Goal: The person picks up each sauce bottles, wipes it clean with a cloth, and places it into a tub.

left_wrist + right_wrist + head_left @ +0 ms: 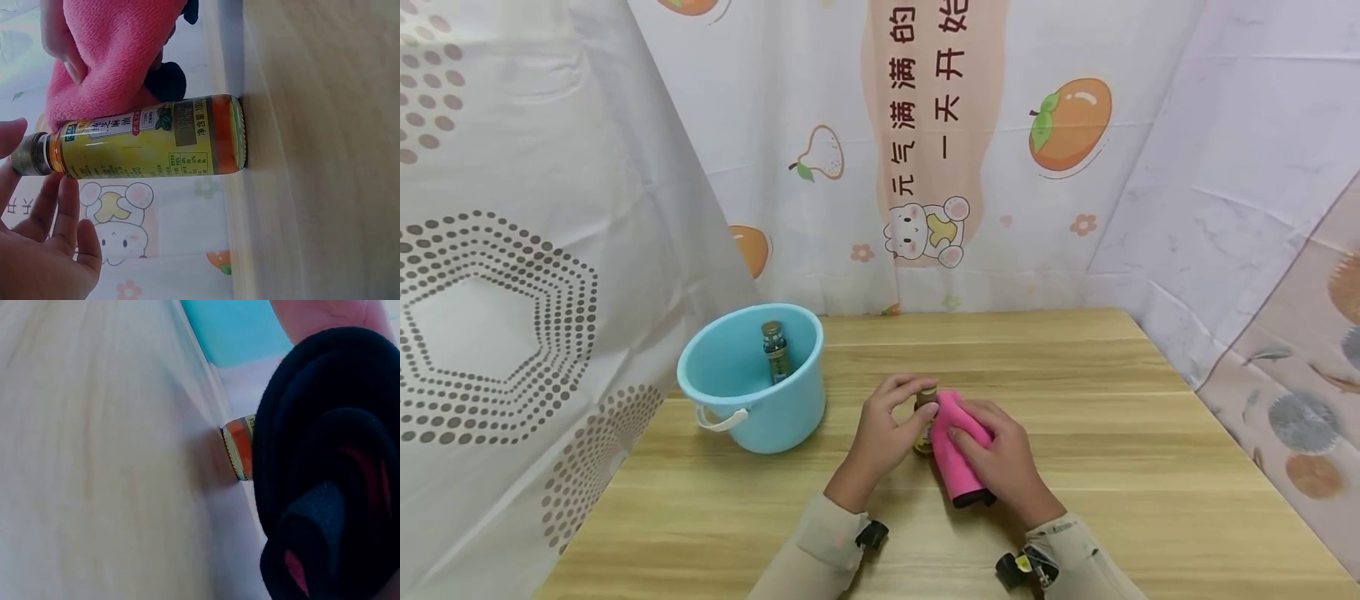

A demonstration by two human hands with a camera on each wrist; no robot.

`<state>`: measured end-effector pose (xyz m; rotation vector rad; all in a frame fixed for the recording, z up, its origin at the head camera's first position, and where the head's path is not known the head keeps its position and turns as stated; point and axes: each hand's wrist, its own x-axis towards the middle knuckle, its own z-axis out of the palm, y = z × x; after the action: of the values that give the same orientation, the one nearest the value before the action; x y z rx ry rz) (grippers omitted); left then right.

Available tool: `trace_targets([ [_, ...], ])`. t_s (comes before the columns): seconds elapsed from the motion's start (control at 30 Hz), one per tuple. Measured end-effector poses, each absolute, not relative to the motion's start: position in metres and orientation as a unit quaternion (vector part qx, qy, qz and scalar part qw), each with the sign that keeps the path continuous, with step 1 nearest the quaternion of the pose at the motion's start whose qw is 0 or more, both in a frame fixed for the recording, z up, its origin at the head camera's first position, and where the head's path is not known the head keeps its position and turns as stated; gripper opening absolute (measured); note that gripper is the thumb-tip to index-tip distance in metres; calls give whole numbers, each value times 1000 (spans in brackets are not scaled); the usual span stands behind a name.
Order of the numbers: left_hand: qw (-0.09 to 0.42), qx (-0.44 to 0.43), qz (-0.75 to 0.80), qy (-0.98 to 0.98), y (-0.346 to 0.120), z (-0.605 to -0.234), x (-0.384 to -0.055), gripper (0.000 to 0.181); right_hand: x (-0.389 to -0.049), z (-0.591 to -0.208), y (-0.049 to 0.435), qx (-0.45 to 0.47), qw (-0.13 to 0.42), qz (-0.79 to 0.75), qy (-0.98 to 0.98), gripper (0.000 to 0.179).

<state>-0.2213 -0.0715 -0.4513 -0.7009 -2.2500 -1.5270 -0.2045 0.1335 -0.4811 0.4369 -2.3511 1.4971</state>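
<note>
A small glass bottle [922, 443] of sesame oil with a yellow label stands upright on the table. My left hand [882, 429] pinches it by its metal cap, thumb on one side and fingers on the other. In the left wrist view, the label of the bottle [140, 147] faces the camera. My right hand [1002, 454] grips a folded pink cloth [953, 467] with black trim and holds it against the bottle's side. The right wrist view is largely filled by the dark folded end of the cloth [312, 369], hiding most of the bottle; only its base shows.
A light blue bucket [782, 425] with a white handle [722, 422] stands at the left of the wooden table [1075, 375]. Inside it a dark bottle [777, 352] leans upright. Patterned curtains [820, 75] hang along the back and sides.
</note>
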Motion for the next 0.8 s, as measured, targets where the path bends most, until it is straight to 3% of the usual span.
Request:
trace_targets([
  [0.8,211,-255,-519,-788,-72,-452,-221,28,-206,-485,132,87,54,458,-883,41],
])
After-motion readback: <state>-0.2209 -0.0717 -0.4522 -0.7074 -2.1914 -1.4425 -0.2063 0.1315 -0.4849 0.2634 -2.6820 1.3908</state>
